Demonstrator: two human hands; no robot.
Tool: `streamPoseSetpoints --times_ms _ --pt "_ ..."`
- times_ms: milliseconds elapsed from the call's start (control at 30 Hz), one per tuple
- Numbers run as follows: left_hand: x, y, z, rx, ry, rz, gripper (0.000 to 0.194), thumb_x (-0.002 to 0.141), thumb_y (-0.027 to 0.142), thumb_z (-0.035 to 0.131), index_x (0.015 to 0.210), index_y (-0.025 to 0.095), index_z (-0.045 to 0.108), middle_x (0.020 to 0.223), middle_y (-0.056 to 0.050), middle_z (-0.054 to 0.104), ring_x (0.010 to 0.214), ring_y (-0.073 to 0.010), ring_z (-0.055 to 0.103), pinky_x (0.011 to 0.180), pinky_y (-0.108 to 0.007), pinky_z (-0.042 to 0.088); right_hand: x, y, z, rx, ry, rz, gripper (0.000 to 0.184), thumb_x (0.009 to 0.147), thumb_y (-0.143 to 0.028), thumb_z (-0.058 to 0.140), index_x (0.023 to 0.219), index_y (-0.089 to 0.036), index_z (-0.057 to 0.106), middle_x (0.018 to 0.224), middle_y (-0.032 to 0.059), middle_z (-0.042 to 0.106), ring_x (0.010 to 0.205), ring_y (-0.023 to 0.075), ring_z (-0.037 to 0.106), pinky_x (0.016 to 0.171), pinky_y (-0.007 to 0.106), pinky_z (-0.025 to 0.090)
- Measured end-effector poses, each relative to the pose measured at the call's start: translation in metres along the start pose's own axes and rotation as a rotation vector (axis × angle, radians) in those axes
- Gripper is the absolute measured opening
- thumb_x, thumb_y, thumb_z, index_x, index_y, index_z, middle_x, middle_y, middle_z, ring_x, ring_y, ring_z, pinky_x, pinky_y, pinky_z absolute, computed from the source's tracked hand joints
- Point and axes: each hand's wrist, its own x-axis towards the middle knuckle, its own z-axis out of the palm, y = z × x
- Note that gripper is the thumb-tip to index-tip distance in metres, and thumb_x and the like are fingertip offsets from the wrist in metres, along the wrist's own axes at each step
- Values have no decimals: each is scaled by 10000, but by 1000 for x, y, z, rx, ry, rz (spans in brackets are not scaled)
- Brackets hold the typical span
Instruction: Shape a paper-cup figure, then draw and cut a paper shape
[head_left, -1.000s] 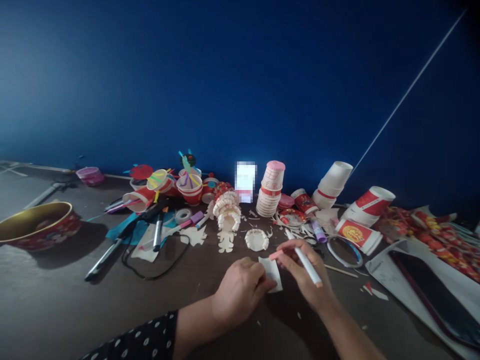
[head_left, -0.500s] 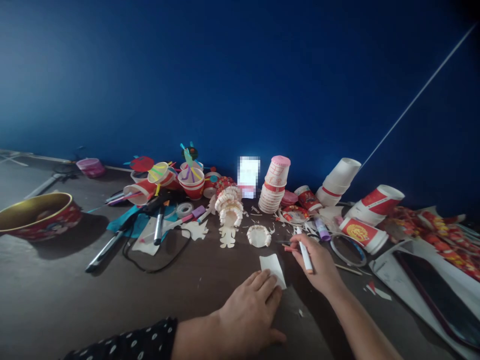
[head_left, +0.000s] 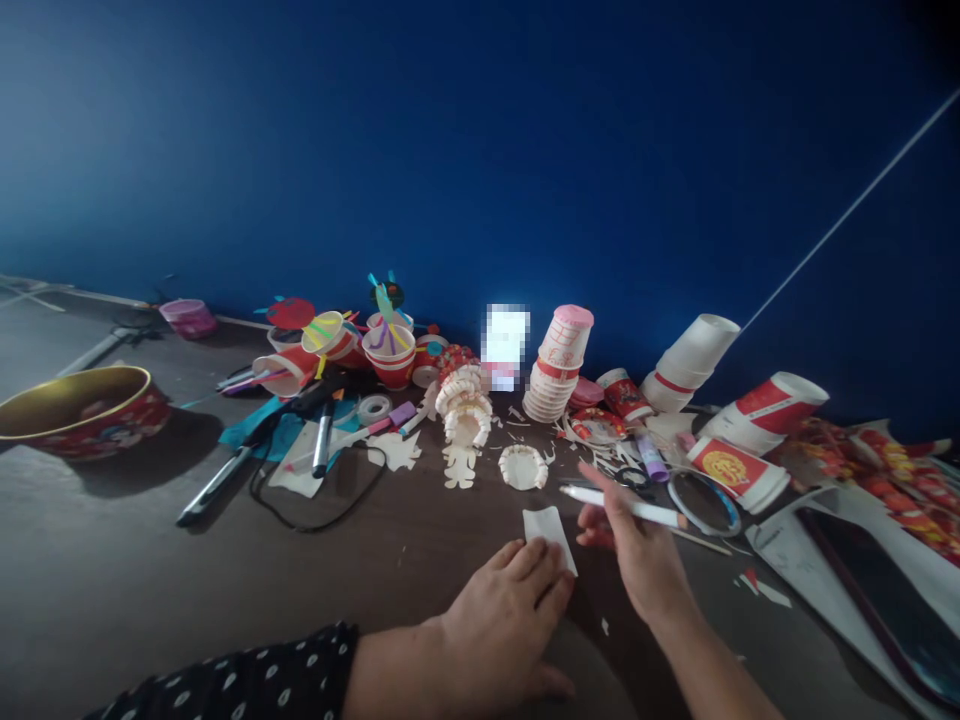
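Observation:
My left hand (head_left: pixel 501 618) lies flat, its fingers on the lower part of a small white strip of paper (head_left: pixel 543 522) and holding it against the table. To the right of the paper, my right hand (head_left: pixel 651 572) is raised and holds a white marker (head_left: pixel 654 512) between thumb and fingers. The marker lies nearly level, its pointed end towards the left. Beyond the paper sits a round pale piece with a rolled edge (head_left: pixel 523 467). Left of it are a cut-out paper figure (head_left: pixel 459 467) and a curved row of similar rolled-edge pieces (head_left: pixel 466 400).
Stacked paper cups (head_left: pixel 559 350) stand at the back, with more cups (head_left: pixel 726 470) lying at right. A phone (head_left: pixel 877 590) rests on the right. On the left are a glue gun (head_left: pixel 217 490) with its cord, a black marker (head_left: pixel 322 445) and a gold-lined tin (head_left: pixel 90 440).
The marker in my right hand has turned from steep to nearly level, its pointed end now to the left. My left hand stays on the paper; the whole view has shifted slightly.

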Motion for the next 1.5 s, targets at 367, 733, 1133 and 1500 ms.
streamPoseSetpoints --times_ms 367,733,1133,1500 --pt "-2 1 0 -24 -27 7 785 751 629 247 1302 70 245 1348 -164 276 1250 -274 186 1005 -396 178 -5 10 16 -72 -116 20 210 743 -384 514 771 -178 536 521 -47 468 461 110 498 479 230 497" --pt "-1 3 -7 -102 -44 -26 765 747 610 325 1309 101 228 1349 -156 269 1247 -270 196 1011 -400 184 -5 16 16 -293 -114 -82 209 762 -389 484 744 -184 515 695 49 616 524 163 604 483 252 505" --pt "-3 6 -11 -67 -41 -36 747 763 590 321 1306 86 228 1324 -153 314 1246 -260 195 1011 -384 176 -5 13 16 -367 -143 -129 174 783 -363 473 790 -195 520 581 6 592 477 159 599 477 249 494" --pt "-2 5 -9 -54 -49 -31 751 767 591 304 1309 79 218 1321 -158 316 1243 -266 198 1008 -395 181 -4 15 16 -392 -148 -131 189 786 -376 464 784 -195 519 597 16 595 496 162 595 486 263 499"
